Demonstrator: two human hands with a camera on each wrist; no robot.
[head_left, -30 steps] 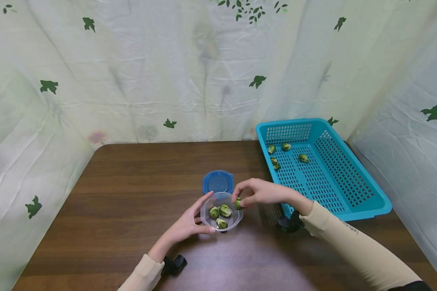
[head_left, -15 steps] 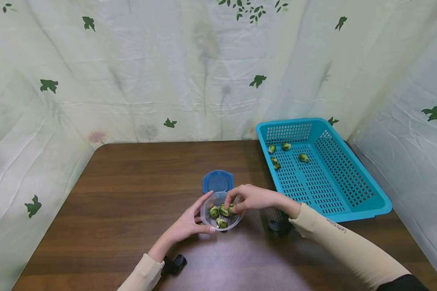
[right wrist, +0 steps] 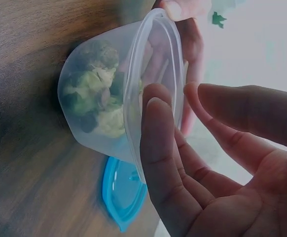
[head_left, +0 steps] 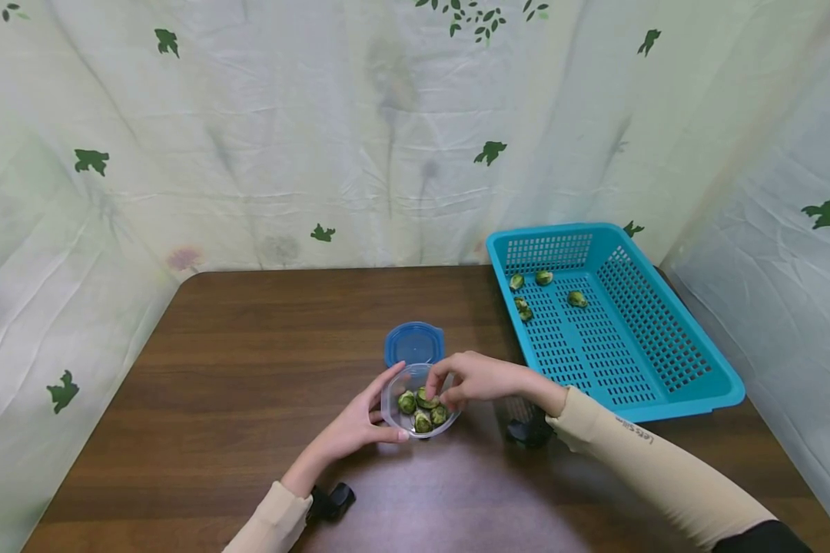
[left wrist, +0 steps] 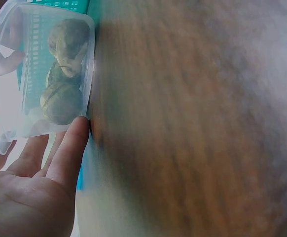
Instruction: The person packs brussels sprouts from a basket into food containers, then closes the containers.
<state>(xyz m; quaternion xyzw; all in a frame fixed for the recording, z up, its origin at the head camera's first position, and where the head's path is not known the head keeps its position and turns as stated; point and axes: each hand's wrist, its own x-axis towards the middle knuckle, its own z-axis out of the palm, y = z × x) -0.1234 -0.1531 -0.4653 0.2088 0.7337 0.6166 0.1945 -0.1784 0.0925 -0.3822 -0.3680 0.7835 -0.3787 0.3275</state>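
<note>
A clear plastic container (head_left: 389, 411) with several Brussels sprouts (head_left: 406, 402) inside stands on the table. My left hand (head_left: 353, 424) holds it from the left, thumb at the near side and fingers along the far side; in the left wrist view a fingertip touches its wall near the base. My right hand (head_left: 480, 376) is over the container's right rim. In the right wrist view its thumb and fingers are apart at the container's mouth, with nothing between them. Behind the container lies a blue lid (head_left: 415, 342), its near edge partly hidden.
A turquoise perforated basket (head_left: 692, 369) stands at the right of the brown table (head_left: 277, 330), holding several more Brussels sprouts (head_left: 577, 299). A leaf-patterned white curtain (head_left: 263, 138) hangs behind the table and at both sides.
My right hand has moved left and down into the container's mouth and let go of a Brussels sprout, which now lies among the others. My left hand has stayed in place.
</note>
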